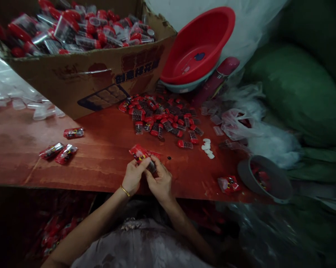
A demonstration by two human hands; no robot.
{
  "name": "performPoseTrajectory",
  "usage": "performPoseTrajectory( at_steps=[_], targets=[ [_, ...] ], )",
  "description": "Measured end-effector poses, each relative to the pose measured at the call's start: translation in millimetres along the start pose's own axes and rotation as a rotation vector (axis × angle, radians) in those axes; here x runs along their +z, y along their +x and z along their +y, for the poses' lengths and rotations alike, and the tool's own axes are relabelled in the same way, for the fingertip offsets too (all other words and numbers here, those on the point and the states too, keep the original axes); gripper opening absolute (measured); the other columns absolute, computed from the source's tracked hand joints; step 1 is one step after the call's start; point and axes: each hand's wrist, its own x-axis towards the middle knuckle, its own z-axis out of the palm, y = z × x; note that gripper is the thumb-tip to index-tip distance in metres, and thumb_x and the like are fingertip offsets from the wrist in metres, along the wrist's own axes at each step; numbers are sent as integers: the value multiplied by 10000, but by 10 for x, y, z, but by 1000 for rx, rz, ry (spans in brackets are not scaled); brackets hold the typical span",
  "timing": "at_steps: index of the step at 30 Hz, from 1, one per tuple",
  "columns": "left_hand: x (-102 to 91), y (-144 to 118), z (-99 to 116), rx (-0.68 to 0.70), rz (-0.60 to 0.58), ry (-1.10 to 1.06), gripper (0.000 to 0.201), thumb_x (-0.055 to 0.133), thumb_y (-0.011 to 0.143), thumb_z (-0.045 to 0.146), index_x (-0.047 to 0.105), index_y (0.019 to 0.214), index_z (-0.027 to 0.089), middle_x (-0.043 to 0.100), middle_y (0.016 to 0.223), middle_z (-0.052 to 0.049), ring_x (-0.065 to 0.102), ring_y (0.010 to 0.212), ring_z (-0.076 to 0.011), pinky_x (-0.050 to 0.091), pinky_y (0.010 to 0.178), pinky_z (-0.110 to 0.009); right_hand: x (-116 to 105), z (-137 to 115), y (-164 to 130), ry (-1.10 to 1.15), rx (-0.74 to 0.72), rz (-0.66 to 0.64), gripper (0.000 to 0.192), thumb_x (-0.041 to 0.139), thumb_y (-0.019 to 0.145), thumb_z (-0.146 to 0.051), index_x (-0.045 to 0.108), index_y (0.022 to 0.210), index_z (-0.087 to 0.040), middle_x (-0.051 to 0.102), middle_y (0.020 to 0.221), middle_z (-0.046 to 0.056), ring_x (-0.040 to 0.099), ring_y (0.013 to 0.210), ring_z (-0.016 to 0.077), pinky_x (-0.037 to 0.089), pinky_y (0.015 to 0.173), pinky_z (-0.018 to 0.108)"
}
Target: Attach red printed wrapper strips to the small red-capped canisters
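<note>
Both my hands meet over the near edge of the table, closed around one small red printed packet [139,152]. My left hand [133,176] pinches its near left side with the thumb on top. On the other side, the fingers of my right hand [160,180] grip the packet's lower right end, which looks dark and clear. Another red piece [153,154] lies just behind my right fingers, partly hidden. Farther back spreads a pile of small red-capped clear containers [168,124] with dark contents. A small black disc [169,158] rests right of my right hand.
A cardboard box [101,80] full of red-capped containers stands back left. Several shiny red packets [66,153] lie at left. White pieces [207,148], a grey bowl [243,173] and a red packet [228,184] are at right. A red basin [204,41] leans behind, beside a dark red bottle [216,80].
</note>
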Motion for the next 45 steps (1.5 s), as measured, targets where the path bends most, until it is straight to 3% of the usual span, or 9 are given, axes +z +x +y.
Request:
performPoseTrajectory(
  at_steps=[7, 10, 17, 21, 24, 28, 31, 37, 45],
  targets=[
    [-26, -8, 68, 8, -5, 18, 340, 777, 584, 394, 693, 769, 122, 704, 727, -42, 619, 663, -141, 475, 710, -265, -22, 78, 16, 245, 162, -168, 583, 611, 782, -243, 409, 1328, -221, 673, 1085, 68, 682, 840, 165, 563, 765, 296],
    [-55, 16, 161, -55, -10, -42, 345, 782, 577, 409, 677, 737, 122, 694, 692, -41, 616, 620, -125, 469, 645, -236, -71, 134, 34, 230, 117, -229, 421, 591, 808, -258, 524, 1223, -229, 707, 913, 25, 670, 651, 128, 568, 670, 262],
    [-98, -36, 137, -132, 39, -46, 397, 835, 476, 391, 646, 715, 136, 685, 658, -26, 623, 603, -117, 460, 593, -208, 110, 31, 104, 43, -33, -173, 209, 553, 831, -235, 638, 1022, -233, 711, 831, 3, 665, 713, 149, 553, 714, 278],
    [-304, 35, 299, -144, 91, -8, 327, 784, 589, 392, 637, 766, 161, 694, 725, -36, 659, 728, -167, 482, 678, -256, 124, -15, 285, -12, -63, -230, 172, 591, 824, -311, 643, 967, -231, 698, 796, -7, 649, 704, 148, 534, 713, 260],
    [-571, 156, 610, -94, 254, -99, 205, 655, 755, 379, 615, 793, 182, 694, 873, -34, 650, 849, -148, 475, 809, -271, -159, 266, 534, -308, -28, -133, 312, 588, 814, -418, 637, 1027, -195, 683, 1001, 77, 622, 903, 206, 486, 849, 317],
    [-755, 244, 887, 69, 405, -194, 422, 459, 816, 569, 606, 835, 174, 672, 980, -85, 626, 948, -176, 479, 837, -300, -578, 884, 773, -682, 212, 27, 428, 502, 856, -350, 542, 1183, -77, 526, 1246, 240, 462, 1146, 381, 352, 909, 591],
    [-595, 255, 707, 242, 296, 184, 342, 611, 742, 491, 648, 921, 201, 677, 1024, -65, 605, 1017, -220, 435, 921, -344, -592, 1069, 736, -818, 232, -66, 434, 493, 859, -328, 522, 1221, -90, 510, 1254, 244, 481, 1094, 373, 376, 855, 561],
    [-248, 416, 95, 597, -19, 1285, 261, 687, 689, 323, 711, 942, 265, 567, 1283, -99, 351, 1303, -357, 177, 1076, -543, -285, 771, 440, -888, 95, -89, 471, 492, 853, -408, 554, 1169, -64, 581, 1083, 244, 502, 968, 343, 376, 799, 509],
    [-507, 617, 95, 665, -113, 1442, 211, 613, 749, 244, 731, 904, 325, 605, 1240, -69, 380, 1290, -343, 198, 1058, -557, -304, 703, 319, -705, -24, -63, 383, 492, 853, -368, 577, 1133, -120, 551, 1195, 199, 437, 1124, 331, 314, 924, 531]
  ],
)
